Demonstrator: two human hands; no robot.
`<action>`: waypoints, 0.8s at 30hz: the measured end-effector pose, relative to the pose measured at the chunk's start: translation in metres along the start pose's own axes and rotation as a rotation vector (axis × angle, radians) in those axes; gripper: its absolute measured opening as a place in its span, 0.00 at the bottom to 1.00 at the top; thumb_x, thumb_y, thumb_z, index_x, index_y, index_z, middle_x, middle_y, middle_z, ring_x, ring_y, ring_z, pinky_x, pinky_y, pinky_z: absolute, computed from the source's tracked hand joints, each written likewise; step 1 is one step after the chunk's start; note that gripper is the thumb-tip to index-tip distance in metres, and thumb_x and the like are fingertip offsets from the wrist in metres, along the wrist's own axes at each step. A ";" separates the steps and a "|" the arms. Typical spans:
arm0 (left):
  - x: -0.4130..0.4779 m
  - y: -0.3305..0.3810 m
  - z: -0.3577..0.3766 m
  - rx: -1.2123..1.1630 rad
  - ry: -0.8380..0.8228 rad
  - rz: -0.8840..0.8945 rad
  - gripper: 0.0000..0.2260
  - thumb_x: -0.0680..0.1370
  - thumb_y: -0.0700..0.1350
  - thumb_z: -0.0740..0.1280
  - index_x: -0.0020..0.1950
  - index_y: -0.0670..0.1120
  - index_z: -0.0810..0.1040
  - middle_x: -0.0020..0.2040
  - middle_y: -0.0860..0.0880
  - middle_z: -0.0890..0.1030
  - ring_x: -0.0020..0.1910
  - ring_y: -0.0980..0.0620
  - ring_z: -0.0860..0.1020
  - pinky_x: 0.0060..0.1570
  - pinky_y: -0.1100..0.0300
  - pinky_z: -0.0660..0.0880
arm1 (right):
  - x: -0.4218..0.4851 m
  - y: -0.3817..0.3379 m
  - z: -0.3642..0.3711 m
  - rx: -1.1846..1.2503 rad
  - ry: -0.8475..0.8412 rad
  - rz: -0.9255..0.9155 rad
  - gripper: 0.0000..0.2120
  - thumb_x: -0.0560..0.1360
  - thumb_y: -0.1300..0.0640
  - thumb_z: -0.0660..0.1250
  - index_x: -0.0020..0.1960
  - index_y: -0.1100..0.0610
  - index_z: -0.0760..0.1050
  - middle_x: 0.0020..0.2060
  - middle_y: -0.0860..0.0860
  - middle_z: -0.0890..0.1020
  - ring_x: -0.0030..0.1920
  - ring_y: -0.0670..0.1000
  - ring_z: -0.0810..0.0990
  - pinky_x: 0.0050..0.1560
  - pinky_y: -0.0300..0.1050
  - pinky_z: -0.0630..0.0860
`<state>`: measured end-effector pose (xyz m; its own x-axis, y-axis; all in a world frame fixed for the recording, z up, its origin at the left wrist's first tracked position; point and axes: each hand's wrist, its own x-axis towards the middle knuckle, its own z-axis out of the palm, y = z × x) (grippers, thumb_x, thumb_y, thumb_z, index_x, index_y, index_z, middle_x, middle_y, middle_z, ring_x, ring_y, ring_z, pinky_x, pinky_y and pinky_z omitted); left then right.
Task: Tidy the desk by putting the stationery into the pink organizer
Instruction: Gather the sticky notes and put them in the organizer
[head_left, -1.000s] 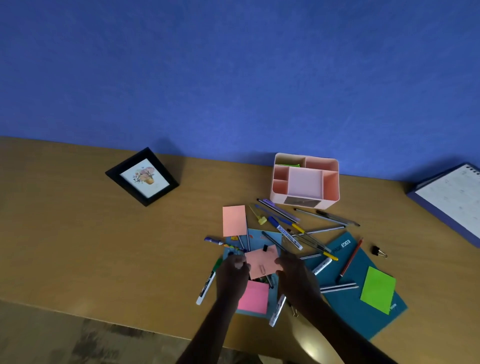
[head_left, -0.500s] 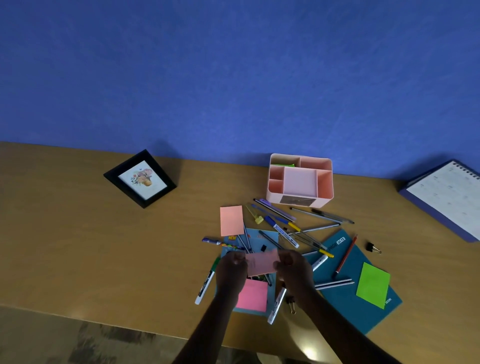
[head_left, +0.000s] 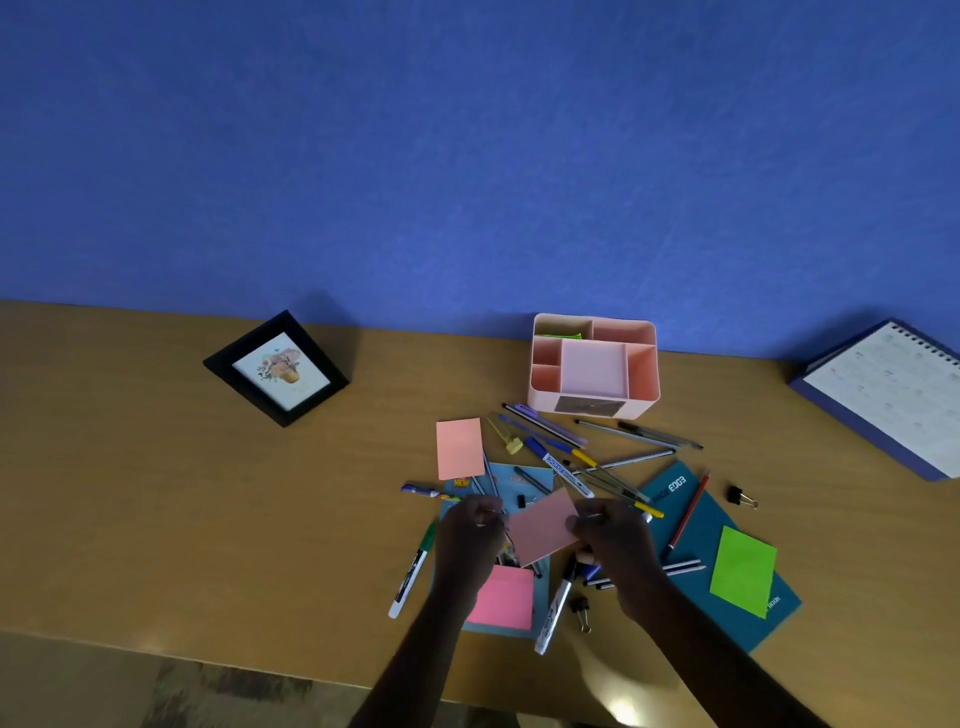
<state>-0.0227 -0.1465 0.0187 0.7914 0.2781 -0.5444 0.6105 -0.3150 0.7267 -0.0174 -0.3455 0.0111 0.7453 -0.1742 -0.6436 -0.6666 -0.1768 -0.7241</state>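
The pink organizer (head_left: 640, 401) stands at the back of the desk against the blue wall, with a green note (head_left: 558, 332) in its back left compartment. Both hands hold a pale pink sticky note (head_left: 543, 527) just above the pile of stationery. My left hand (head_left: 467, 545) grips its left edge and my right hand (head_left: 615, 543) pinches its right edge. Several pens and markers (head_left: 571, 460) lie between the hands and the organizer. Also on the desk are a salmon note (head_left: 460, 448), a hot pink note (head_left: 503, 597) and a green note (head_left: 743, 571).
A teal notebook (head_left: 696, 530) with a red pencil (head_left: 688, 512) lies at the right. Two white markers (head_left: 410, 571) (head_left: 553, 608) and binder clips (head_left: 740, 496) (head_left: 582, 610) lie around it. A framed picture (head_left: 278, 369) stands back left, a spiral calendar (head_left: 883, 395) far right.
The pale pink note has come up off the pile and now tilts between both hands. The hands have moved slightly away from me with it.
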 end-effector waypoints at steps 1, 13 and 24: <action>0.001 0.005 0.001 0.003 -0.019 0.036 0.09 0.79 0.41 0.72 0.58 0.48 0.85 0.51 0.50 0.88 0.49 0.48 0.87 0.35 0.63 0.80 | 0.000 -0.004 -0.003 -0.036 -0.007 -0.038 0.07 0.80 0.61 0.74 0.57 0.56 0.81 0.50 0.56 0.87 0.48 0.54 0.88 0.41 0.46 0.86; 0.031 0.105 -0.004 0.145 -0.068 0.754 0.07 0.79 0.39 0.74 0.56 0.46 0.88 0.45 0.54 0.86 0.40 0.60 0.84 0.44 0.65 0.80 | 0.022 -0.106 -0.046 -0.566 0.035 -0.898 0.10 0.77 0.64 0.76 0.57 0.55 0.87 0.49 0.50 0.88 0.47 0.48 0.87 0.46 0.48 0.86; 0.080 0.173 -0.014 0.213 0.177 0.940 0.05 0.81 0.41 0.74 0.53 0.45 0.90 0.43 0.51 0.88 0.41 0.54 0.84 0.45 0.54 0.82 | 0.064 -0.182 -0.064 -0.664 0.268 -1.107 0.07 0.82 0.59 0.70 0.57 0.56 0.86 0.52 0.53 0.86 0.48 0.52 0.85 0.44 0.54 0.84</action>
<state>0.1459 -0.1661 0.1070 0.9527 -0.0431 0.3008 -0.2596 -0.6300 0.7319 0.1511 -0.3865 0.1177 0.9228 0.1972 0.3310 0.3536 -0.7745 -0.5245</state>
